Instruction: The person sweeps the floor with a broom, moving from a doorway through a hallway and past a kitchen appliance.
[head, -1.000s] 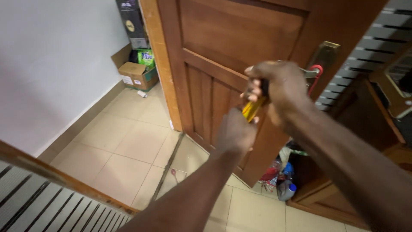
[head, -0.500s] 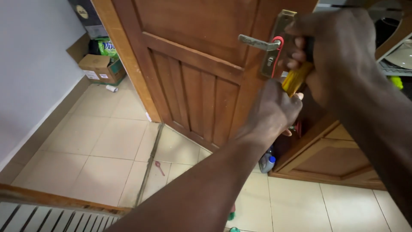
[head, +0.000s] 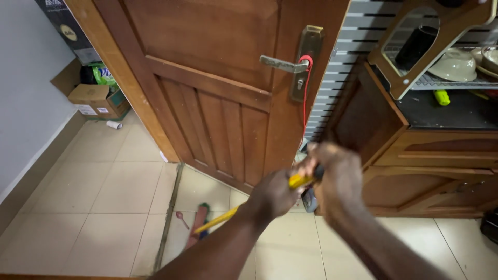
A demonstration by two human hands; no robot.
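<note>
Both my hands meet low in front of a brown wooden door [head: 218,78]. My right hand [head: 336,173] is closed around a yellow and black tool [head: 302,180]. My left hand [head: 272,194] grips the same tool just to the left. A thin yellow strip [head: 218,222] runs from under the left hand down toward the floor. The hands are blurred, so the kind of tool is unclear. Above them, the door's metal lever handle [head: 282,64] has a red cord [head: 305,96] hanging from it.
A wooden cabinet [head: 425,155] stands right of the door, with a dish rack of bowls [head: 456,65] on top. A cardboard box [head: 96,100] and bags sit in the far left corner. On the tiled floor lie a pink spoon [head: 181,218] and my sandalled foot [head: 199,223].
My hands dropped from beside the door handle to knee height below it, still holding the yellow tool. The yellow strip now shows below my left hand. The view shifted right and down.
</note>
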